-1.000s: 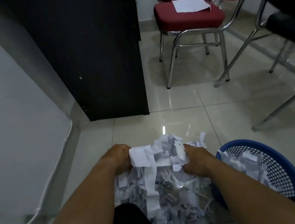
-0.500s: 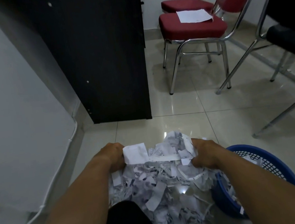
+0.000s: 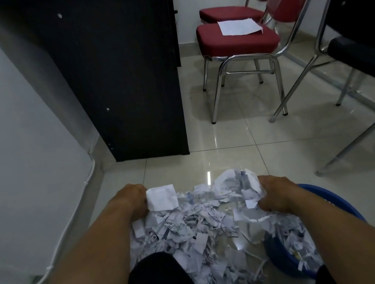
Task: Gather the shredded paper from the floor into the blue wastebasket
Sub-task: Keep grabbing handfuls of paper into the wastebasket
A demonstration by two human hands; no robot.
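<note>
A glossy tiled floor (image 3: 242, 154) fills most of the head view, bounded on the left by a pale wall (image 3: 16, 139). A tall dark cabinet (image 3: 115, 80) is set against that wall. Two red chairs with chrome legs are placed beyond it, the nearer one (image 3: 237, 39) in front of the farther one (image 3: 227, 13), and a black chair (image 3: 365, 58) is cut off at the right edge.

The shredded paper (image 3: 199, 225) is heaped on the floor directly in front of the person, between the two forearms, and it is spread down to a knee clad in black (image 3: 156, 282). The blue wastebasket (image 3: 282, 264) is stood on the floor just beside the heap, on its right and largely under the right forearm; more shreds are seen inside it.

The far edge of the heap is held at both ends. The left hand (image 3: 132, 200) is closed on the shreds, its fingers curled at a larger white scrap (image 3: 162, 198). The right hand (image 3: 275, 196) is closed on a bunched clump of shreds, its fingers curled under and mostly hidden by paper.

A flat white sheet (image 3: 239, 27) is laid on the seat of the nearer red chair.
</note>
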